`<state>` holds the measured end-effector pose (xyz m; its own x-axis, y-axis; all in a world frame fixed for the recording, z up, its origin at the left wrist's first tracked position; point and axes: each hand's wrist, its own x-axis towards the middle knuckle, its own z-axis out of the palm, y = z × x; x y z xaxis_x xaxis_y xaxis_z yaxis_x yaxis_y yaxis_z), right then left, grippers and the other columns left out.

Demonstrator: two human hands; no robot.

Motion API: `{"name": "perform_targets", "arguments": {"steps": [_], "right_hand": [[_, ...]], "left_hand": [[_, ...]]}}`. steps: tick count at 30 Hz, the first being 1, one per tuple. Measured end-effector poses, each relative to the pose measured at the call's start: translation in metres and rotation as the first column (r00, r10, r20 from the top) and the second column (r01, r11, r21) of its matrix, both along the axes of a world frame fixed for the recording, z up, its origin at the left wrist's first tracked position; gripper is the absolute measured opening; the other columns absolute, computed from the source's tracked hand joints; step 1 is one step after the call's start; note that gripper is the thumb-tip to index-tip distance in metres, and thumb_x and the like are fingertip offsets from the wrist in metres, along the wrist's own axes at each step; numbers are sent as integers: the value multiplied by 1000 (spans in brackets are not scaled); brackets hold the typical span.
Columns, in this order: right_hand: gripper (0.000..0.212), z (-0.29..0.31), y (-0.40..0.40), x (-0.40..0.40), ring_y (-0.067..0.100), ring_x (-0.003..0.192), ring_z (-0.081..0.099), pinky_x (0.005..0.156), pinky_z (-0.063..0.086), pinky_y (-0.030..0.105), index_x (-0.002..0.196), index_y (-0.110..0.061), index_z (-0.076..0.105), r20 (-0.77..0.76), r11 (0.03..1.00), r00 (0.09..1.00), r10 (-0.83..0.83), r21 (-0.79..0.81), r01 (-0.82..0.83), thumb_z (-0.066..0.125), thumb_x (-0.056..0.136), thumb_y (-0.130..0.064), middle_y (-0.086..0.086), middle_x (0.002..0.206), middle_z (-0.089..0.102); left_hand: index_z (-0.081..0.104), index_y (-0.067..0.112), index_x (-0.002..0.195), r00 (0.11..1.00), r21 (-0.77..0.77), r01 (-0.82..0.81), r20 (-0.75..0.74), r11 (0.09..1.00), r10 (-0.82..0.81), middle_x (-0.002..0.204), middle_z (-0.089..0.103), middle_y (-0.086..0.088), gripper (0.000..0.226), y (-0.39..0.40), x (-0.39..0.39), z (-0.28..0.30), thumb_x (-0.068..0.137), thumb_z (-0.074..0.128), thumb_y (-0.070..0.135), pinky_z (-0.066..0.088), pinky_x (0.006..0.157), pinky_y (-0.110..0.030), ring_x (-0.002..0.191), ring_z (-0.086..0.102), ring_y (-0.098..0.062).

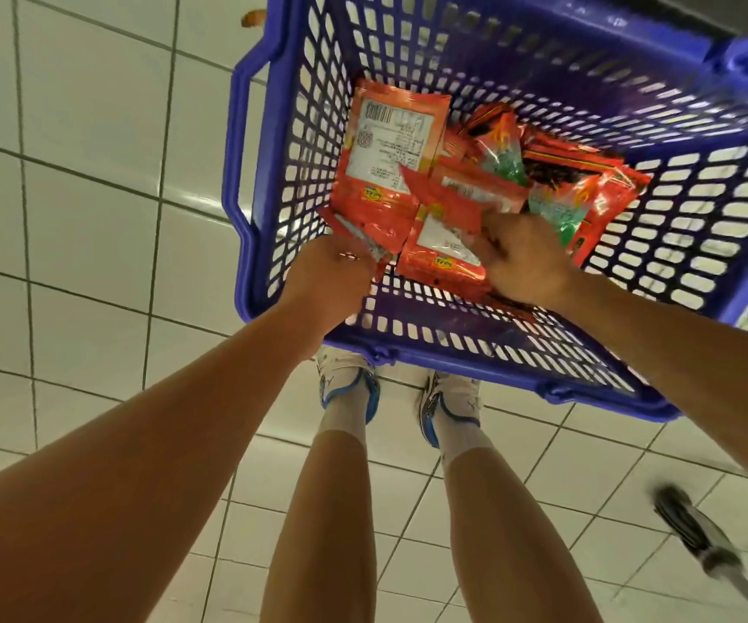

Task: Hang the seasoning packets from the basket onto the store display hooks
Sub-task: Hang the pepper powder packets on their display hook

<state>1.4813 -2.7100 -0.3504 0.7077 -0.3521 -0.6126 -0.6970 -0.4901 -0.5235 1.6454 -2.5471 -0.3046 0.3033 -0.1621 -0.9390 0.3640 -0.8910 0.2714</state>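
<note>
The blue basket [246, 141] stands on the white tiled floor [84, 227], directly ahead of the person's shoes [349, 388]. Inside it lies a loose heap of red seasoning packets [435, 267], spread across the basket's bottom from its left wall toward its middle. No display hooks are in view.

The left hand [331, 281] is inside the basket at its near-left corner, fingers closed on the corner of a packet [376, 191] that lies label side up against the basket's left wall. The right hand [525, 258] is over the middle of the heap, fingers curled down among the packets. Whether they have clamped on one cannot be told, as the hand is blurred and seen from its back.

Risks, as judged:
- The packets overlap, so lifting one may drag or spill its neighbours.
- A corner pinch on slick film may slip.
- A crumpled or torn top edge would make hooking harder.

Orientation: the label-up packet has its long axis running from the basket's near side to its far side. Its barcode end points to the far wall. Which end carries the hang hole cannot be seen. The rest of the heap lies at mixed angles.
</note>
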Motion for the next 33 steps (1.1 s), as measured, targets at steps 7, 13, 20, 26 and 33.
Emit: {"name": "perform_targets", "arguments": {"steps": [7, 13, 20, 26, 33], "right_hand": [[16, 35, 15, 29, 24, 112, 70, 104, 50, 45, 100, -23, 79, -288, 446, 785, -549, 693, 566, 65, 92, -28, 5, 114, 76], [104, -52, -4, -3, 36, 156, -2, 121, 19, 59, 160, -34, 2, -388, 742, 738, 552, -176, -647, 74, 85, -37, 9, 170, -8], [86, -76, -10, -33, 30, 157, -1, 119, 8, 62, 161, -33, 10, -422, 539, 623, 658, -313, -782, 63, 93, -40, 8, 170, -9], [38, -3, -9, -22, 33, 84, 72, 65, 54, 34, 127, -5, 58, 3, 975, 995, 99, -201, -96, 58, 90, -15, 13, 96, 71], [22, 103, -21, 14, 22, 68, 73, 56, 58, 34, 94, -5, 66, -70, 391, 445, -893, 369, 843, 46, 88, 3, 9, 78, 73]], "left_hand": [[69, 18, 104, 968, -150, -252, -50, 956, 247, 104, 77, 0, 28, -8, 6, 7, 83, 75, 0, 57, 92, -54, 97, 75, -24], [67, 30, 100, 972, -170, -182, 119, 969, 203, 106, 76, 6, 21, -6, 13, -14, 94, 66, 10, 61, 84, -43, 99, 73, -18], [68, 32, 103, 971, -173, -154, 155, 973, 182, 112, 74, 7, 22, -1, 16, -26, 96, 63, 12, 61, 82, -42, 105, 72, -23], [68, 36, 83, 960, -195, -247, 84, 949, 267, 84, 77, 17, 32, -7, 21, 10, 93, 61, 7, 60, 74, -38, 90, 74, -15], [71, 20, 101, 931, -169, -363, -46, 916, 361, 86, 79, 2, 25, -17, 18, 97, 84, 64, 3, 61, 72, -43, 76, 77, -21]]}}
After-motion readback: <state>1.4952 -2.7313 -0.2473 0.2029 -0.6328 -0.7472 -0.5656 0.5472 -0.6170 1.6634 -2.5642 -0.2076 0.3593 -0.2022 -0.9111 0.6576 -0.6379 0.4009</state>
